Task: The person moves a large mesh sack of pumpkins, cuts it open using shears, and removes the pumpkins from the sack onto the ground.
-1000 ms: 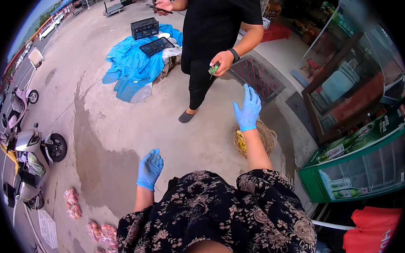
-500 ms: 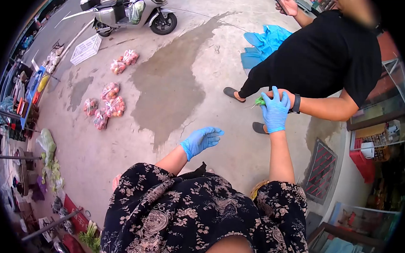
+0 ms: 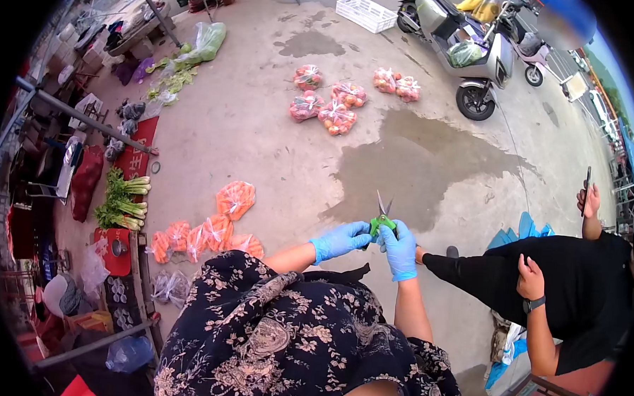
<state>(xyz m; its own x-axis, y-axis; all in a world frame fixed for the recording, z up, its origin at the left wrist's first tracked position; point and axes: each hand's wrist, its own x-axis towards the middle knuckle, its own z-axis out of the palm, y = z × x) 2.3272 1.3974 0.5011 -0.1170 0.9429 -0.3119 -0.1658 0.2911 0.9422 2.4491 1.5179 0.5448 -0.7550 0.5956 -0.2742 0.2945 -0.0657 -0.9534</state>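
Outdoor pavement (image 3: 276, 168), pale concrete, w/ a big dark stain (image 3: 403, 163) right of ctr and a smaller one near the top; poles and stall clutter fill the L edge, a silver scooter (image 3: 438, 23) stands upper R w/ a pink one behind. White crate (image 3: 366, 15), slatted, sits top ctr, just beside the silver scooter's wheel. Clear bags (image 3: 337, 117) of round red produce lie upper ctr, in a grp of 4 plus a pair just R of it; more bags (image 3: 235, 199) w/ orange produce lie touching, lower L of ctr. Green-tinted bag (image 3: 209, 41) upper L, contents unclear, leafy scraps beside it; celery (image 3: 126, 200) lies loose at L. Green-handled scissors (image 3: 382, 218) are approx. mid-frame, blades up and slightly apart. L hand (image 3: 342, 242) pinches the handles from the L, R hand (image 3: 401, 253) from the R, both in blue gloves. Person in black (image 3: 574, 301) at lower R holds a phone (image 3: 587, 190).
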